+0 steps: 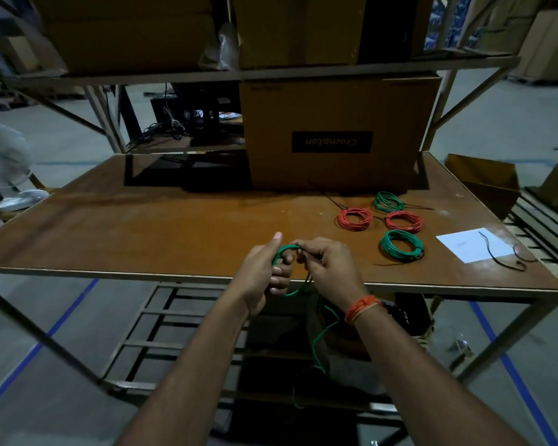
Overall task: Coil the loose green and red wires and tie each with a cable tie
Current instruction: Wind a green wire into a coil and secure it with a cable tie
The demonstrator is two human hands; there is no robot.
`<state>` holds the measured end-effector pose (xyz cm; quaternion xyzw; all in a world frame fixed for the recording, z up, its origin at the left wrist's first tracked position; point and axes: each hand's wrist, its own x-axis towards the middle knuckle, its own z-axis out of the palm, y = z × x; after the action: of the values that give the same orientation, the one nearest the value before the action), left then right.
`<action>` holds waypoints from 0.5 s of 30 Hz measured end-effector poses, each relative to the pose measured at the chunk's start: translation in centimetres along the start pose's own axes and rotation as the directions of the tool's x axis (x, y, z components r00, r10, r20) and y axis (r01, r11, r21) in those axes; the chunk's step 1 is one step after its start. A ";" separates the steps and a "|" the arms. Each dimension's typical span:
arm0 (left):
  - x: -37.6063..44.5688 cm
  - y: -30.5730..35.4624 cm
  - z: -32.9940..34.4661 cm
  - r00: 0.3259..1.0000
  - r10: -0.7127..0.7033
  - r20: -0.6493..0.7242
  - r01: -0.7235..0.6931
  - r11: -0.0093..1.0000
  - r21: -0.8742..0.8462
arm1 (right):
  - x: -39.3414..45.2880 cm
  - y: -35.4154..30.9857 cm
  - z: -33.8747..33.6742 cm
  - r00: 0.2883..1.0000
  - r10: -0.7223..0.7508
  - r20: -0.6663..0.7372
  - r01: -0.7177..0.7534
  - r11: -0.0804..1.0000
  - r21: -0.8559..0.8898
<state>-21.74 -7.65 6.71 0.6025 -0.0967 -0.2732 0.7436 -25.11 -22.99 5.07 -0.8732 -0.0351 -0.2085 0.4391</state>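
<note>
- Head view: both hands work just above the near edge of the surface (142,226), low centre of the frame, with a green wire (284,252) looped between them.
- Left hand (264,275) has its grip clamped round the left side of the loop, fingers curled, thumb sticking straight up.
- Right hand (327,265) pinches the top of the loop from the right, its grip closed on the wire; an orange thread band (363,309) sits on that wrist.
- Only a turn or two looks formed, so this reads as early coiling, with no tie on it yet.
- A long green tail (324,333) hangs below the hands, past the surface edge, toward dark clutter underneath; where it ends cannot be told.
- Right of centre lie four finished coils: two red coils (355,217) (403,221) and two green coils (388,201) (401,246), black ties trailing from them.
- Spare cable ties (500,252) lie across a white sheet (464,246) at the right edge.
- Risk one: that dangling tail could snag on the frame or clutter below and jerk the loop out of the pinch.
- Risk two: if either hand eases off, the springy turns may pop open and the coil come undone.
- Risk three: the ties sit well apart from the hands, so reaching for one leaves a single hand holding the coil, when it is likeliest to loosen.
</note>
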 end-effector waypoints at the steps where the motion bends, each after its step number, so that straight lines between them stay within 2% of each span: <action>1: 0.0 0.2 -0.1 1.000 -0.007 0.025 0.007 1.000 -0.003 | 0.0 0.0 -0.1 1.000 -0.001 -0.002 0.001 1.000 0.004; 4: -0.1 0.7 0.1 0.998 0.018 0.068 -0.014 0.998 -0.063 | -0.2 -0.2 0.1 1.000 0.025 0.010 -0.026 0.992 0.126; 6: 0.3 1.3 0.4 0.997 0.054 0.048 -0.041 0.969 -0.243 | -0.2 -0.1 0.2 0.995 0.094 0.035 -0.099 0.967 0.233; 8: 0.9 2.4 0.2 0.997 0.071 -0.008 -0.066 0.872 -0.485 | -0.5 0.4 0.2 0.975 0.177 0.131 -0.210 0.928 0.307; 10: 1.7 3.8 -0.7 0.990 0.102 -0.102 -0.143 0.783 -0.605 | -1.4 1.2 0.2 0.939 0.229 0.256 -0.293 0.923 0.248; 11: 2.0 4.5 -1.3 0.979 0.123 -0.162 -0.197 0.760 -0.619 | -1.9 1.7 0.3 0.932 0.236 0.275 -0.293 0.938 0.187; 15: 3.1 6.3 -3.1 0.907 0.169 -0.385 -0.376 0.736 -0.563 | -3.3 2.5 -0.3 0.978 0.185 0.096 -0.197 0.971 0.132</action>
<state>-15.91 -5.85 11.33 0.3351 0.0284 -0.0786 0.9385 -27.63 -24.36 2.02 -0.8473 0.0164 -0.1258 0.5158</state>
